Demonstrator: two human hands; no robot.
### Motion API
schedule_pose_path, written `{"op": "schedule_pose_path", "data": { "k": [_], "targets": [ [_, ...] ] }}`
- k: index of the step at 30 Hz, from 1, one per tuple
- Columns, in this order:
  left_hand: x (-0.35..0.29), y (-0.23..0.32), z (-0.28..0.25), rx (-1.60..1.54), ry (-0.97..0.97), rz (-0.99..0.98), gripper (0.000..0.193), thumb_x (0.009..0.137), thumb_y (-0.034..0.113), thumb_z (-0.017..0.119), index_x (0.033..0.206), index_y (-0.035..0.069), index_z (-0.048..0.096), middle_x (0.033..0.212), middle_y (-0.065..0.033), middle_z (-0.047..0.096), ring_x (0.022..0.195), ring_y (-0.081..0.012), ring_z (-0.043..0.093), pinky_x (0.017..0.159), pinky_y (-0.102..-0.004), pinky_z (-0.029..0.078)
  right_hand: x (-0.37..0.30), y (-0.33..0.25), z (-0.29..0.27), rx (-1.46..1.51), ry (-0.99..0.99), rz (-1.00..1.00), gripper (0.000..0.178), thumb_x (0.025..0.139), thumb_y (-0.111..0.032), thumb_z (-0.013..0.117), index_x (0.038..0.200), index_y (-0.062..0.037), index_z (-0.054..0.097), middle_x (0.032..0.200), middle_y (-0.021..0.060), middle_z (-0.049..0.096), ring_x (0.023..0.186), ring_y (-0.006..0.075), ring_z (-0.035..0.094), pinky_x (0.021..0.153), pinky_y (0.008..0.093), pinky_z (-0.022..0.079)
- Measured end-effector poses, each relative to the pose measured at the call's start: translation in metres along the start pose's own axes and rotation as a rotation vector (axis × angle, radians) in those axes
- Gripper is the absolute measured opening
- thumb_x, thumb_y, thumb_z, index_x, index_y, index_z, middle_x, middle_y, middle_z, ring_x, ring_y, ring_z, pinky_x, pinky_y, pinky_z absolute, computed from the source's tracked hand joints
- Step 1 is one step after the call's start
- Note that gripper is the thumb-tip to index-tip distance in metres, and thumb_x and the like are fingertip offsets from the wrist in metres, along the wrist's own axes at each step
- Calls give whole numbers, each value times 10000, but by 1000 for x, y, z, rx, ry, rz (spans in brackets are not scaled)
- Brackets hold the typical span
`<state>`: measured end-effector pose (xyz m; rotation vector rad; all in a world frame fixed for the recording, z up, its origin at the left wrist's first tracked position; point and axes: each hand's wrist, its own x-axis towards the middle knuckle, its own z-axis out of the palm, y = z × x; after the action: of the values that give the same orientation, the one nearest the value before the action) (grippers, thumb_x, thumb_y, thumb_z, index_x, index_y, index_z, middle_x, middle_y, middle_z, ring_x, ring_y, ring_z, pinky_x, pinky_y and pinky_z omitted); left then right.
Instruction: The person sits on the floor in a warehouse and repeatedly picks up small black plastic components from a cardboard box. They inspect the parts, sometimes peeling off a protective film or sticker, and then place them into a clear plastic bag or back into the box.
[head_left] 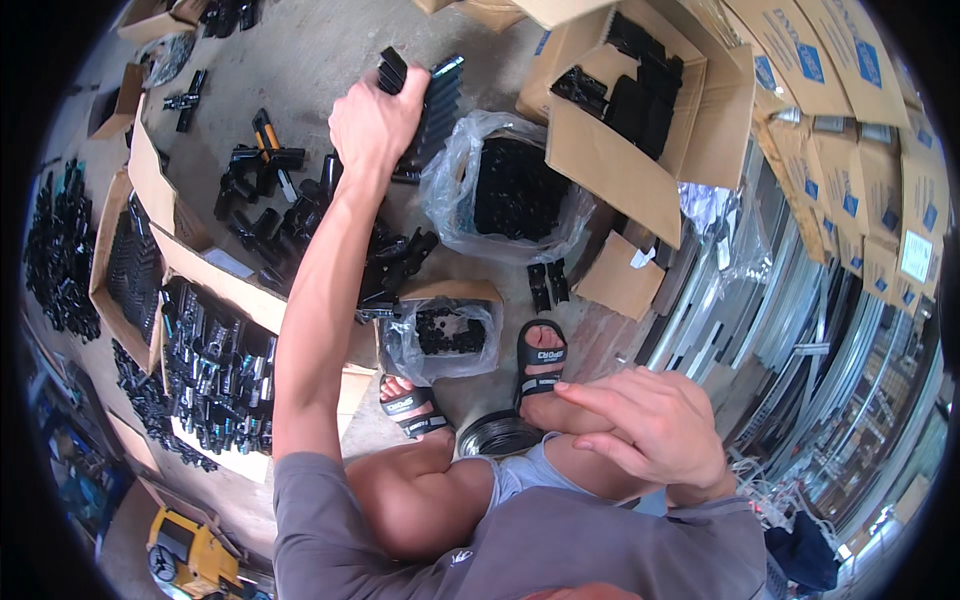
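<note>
My left hand (372, 125) reaches far forward with its fingers closed round a black piece (392, 70), whose exact kind I cannot make out. Right beside it stands a row of black ribbed parts (436, 112), touching or close to my thumb. Over my right knee, my right hand (648, 422) is empty, with the index finger stretched out and the thumb apart. A plastic-lined tub of small black parts (518, 188) stands to the right of the ribbed row. Nearer my feet is a small lined carton (440, 292) holding black bits.
Loose black fittings (285, 235) and an orange-handled tool (266, 135) lie left of my arm. An open carton (625, 155) holds black parts at the far right. Metal profiles (720, 310) lie along the right side. A wire coil (498, 434) sits between my feet.
</note>
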<state>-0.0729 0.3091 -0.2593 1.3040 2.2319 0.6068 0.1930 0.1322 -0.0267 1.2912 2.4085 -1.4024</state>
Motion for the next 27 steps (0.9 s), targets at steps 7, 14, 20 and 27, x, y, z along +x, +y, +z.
{"op": "schedule_pose_path", "data": {
  "k": [7, 14, 20, 27],
  "targets": [
    [-127, 34, 0, -164, -442, 88, 736, 837, 595, 591, 990, -116, 704, 907, -364, 670, 969, -465, 682, 911, -473, 530, -35, 3, 6, 29, 25, -118, 499, 882, -258, 722, 1312, -41, 591, 1023, 88, 666, 895, 258, 630, 775, 365, 481],
    [-152, 67, -10, -219, -377, 44, 720, 824, 574, 609, 1052, -104, 695, 996, -347, 681, 1060, -452, 664, 958, -456, 500, -69, -3, 6, -7, 28, -150, 473, 890, -273, 713, 1301, -65, 605, 1042, 71, 673, 896, 245, 634, 773, 352, 475],
    [-32, -4, 9, -281, 5, -441, 812, 830, 643, 508, 1059, -112, 702, 1120, -352, 660, 1146, -443, 629, 1019, -454, 453, -81, -3, -3, -49, 135, -185, 436, 812, -316, 744, 1188, -101, 689, 974, 34, 727, 813, 237, 687, 676, 333, 510],
    [19, -2, 63, -155, 132, -490, 725, 797, 607, 549, 1099, -29, 725, 1114, -298, 687, 1108, -420, 658, 982, -481, 491, -79, -3, -8, -91, 146, -156, 444, 783, -328, 764, 1172, -123, 706, 948, 21, 734, 788, 226, 691, 660, 321, 512]
  ]
}}
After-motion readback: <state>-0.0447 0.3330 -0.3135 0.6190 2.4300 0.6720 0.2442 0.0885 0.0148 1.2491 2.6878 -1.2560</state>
